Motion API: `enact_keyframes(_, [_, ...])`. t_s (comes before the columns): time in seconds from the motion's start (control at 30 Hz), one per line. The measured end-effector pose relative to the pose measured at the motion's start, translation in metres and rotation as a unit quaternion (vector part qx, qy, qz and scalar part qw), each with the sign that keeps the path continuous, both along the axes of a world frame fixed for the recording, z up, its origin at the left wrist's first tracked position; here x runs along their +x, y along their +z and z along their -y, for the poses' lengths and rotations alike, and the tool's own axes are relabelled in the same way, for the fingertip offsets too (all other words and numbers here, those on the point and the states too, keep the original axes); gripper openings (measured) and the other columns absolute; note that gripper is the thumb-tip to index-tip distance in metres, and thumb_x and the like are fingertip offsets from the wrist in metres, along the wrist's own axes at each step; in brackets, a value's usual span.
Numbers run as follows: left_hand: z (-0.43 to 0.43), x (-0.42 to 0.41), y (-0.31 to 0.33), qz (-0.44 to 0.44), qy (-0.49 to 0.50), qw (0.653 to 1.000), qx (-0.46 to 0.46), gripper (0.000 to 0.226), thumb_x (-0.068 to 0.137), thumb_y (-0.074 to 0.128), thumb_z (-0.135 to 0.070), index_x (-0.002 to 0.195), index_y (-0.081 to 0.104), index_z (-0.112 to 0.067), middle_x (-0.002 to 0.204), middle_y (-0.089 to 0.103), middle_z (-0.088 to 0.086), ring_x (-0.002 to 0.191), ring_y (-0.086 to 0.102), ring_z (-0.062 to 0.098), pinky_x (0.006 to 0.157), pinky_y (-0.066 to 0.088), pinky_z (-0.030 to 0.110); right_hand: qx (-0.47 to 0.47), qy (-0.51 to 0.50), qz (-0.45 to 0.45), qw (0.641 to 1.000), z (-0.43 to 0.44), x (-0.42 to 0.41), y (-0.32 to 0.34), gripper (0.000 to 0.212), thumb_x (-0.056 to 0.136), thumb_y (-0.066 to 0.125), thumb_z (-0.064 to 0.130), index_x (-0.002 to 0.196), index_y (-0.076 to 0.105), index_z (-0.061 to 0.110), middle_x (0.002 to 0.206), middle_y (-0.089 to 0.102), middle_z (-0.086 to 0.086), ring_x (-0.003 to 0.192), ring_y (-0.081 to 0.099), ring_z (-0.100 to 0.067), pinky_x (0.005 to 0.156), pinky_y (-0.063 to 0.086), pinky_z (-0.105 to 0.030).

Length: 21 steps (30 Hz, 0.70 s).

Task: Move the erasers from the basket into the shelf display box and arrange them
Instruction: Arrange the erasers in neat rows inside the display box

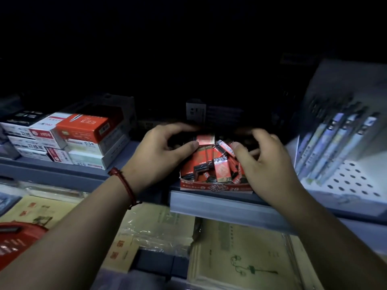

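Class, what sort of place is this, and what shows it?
Probably a stationery shop: stacked pen boxes on a shelf, a display box full of erasers, and racked pens beside it.

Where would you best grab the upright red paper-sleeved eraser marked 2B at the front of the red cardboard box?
Probably its top end, pinched from above. The red paper-sleeved eraser stands roughly upright, wedged among others behind the front wall of the red cardboard box, so only its upper part looks free.
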State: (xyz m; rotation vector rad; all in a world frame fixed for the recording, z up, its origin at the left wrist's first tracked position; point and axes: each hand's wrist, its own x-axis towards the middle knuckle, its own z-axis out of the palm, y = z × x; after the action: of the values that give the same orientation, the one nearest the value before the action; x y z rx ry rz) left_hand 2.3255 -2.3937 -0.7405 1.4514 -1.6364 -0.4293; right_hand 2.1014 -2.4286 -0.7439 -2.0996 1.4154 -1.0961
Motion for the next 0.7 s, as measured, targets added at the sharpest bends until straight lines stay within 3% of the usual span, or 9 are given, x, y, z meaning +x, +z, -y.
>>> enact_keyframes(0.07, [-0.006, 0.005, -0.002, 0.019, 0.014, 1.000, -0.006, 0.034, 0.085, 0.076, -0.039, 0.118, 0.069, -0.040, 0.112, 0.065, -0.006, 0.101, 0.063, 0.003, 0.092, 0.053, 0.022, -0.039, 0.024, -0.015, 0.999, -0.010, -0.001, 0.007, 0.027, 0.092, 0.061, 0.039, 0.118, 0.062, 0.032, 0.104, 0.052, 0.009, 0.102, 0.053, -0.014, 0.084, 0.045, -0.027])
enact_keyframes(0.17, [-0.016, 0.005, 0.001, 0.068, 0.016, 0.997, -0.011, 0.039, 0.076, 0.079, -0.049, 0.113, 0.069, -0.041, 0.107, 0.057, -0.010, 0.098, 0.057, 0.000, 0.084, 0.043, 0.006, -0.104, 0.083, -0.058, 0.989, -0.020, -0.004, 0.014, 0.022, 0.087, 0.068, 0.036, 0.108, 0.067, 0.031, 0.100, 0.052, 0.015, 0.101, 0.047, -0.007, 0.082, 0.040, -0.016])
enact_keyframes(0.27, [-0.021, -0.001, 0.002, 0.128, -0.033, 0.991, 0.007, 0.060, 0.071, 0.074, -0.062, 0.123, 0.066, -0.032, 0.111, 0.058, -0.016, 0.101, 0.054, -0.005, 0.083, 0.039, 0.005, -0.093, 0.122, -0.129, 0.980, -0.021, -0.004, 0.013, 0.035, 0.087, 0.063, 0.047, 0.116, 0.066, 0.028, 0.099, 0.048, 0.015, 0.092, 0.049, -0.003, 0.077, 0.046, -0.024])
enact_keyframes(0.37, [-0.021, -0.008, 0.000, 0.137, -0.026, 0.990, 0.012, 0.060, 0.073, 0.080, -0.050, 0.127, 0.065, -0.028, 0.111, 0.058, -0.017, 0.099, 0.052, -0.014, 0.078, 0.037, 0.000, -0.077, 0.126, -0.171, 0.974, -0.019, -0.002, 0.009, 0.041, 0.087, 0.063, 0.050, 0.120, 0.066, 0.027, 0.098, 0.048, 0.014, 0.087, 0.052, -0.005, 0.075, 0.051, -0.033])
enact_keyframes(0.5, [-0.021, -0.011, -0.001, 0.125, 0.009, 0.992, -0.010, 0.052, 0.072, 0.084, -0.045, 0.119, 0.069, -0.028, 0.105, 0.061, -0.015, 0.087, 0.056, -0.008, 0.072, 0.039, 0.004, -0.071, 0.137, -0.139, 0.978, -0.019, -0.004, 0.012, 0.019, 0.086, 0.072, 0.037, 0.105, 0.069, 0.033, 0.090, 0.054, 0.016, 0.083, 0.053, -0.002, 0.069, 0.046, -0.026])
enact_keyframes(0.6, [-0.020, -0.010, -0.001, 0.052, 0.032, 0.997, -0.037, 0.046, 0.073, 0.085, -0.037, 0.116, 0.069, -0.030, 0.097, 0.060, -0.013, 0.079, 0.059, 0.000, 0.070, 0.043, 0.008, -0.027, 0.130, -0.073, 0.988, -0.019, -0.006, 0.014, 0.012, 0.083, 0.077, 0.031, 0.090, 0.068, 0.033, 0.071, 0.058, 0.017, 0.064, 0.052, -0.001, 0.058, 0.038, -0.019])
enact_keyframes(0.7, [-0.013, -0.009, -0.001, 0.012, 0.074, 0.995, -0.064, 0.048, 0.076, 0.084, -0.039, 0.120, 0.068, -0.031, 0.089, 0.062, -0.006, 0.075, 0.061, 0.005, 0.066, 0.043, 0.009, 0.008, 0.103, 0.059, 0.993, -0.015, -0.003, 0.015, 0.013, 0.083, 0.078, 0.029, 0.092, 0.070, 0.033, 0.069, 0.062, 0.001, 0.054, 0.047, -0.005, 0.054, 0.047, -0.029])
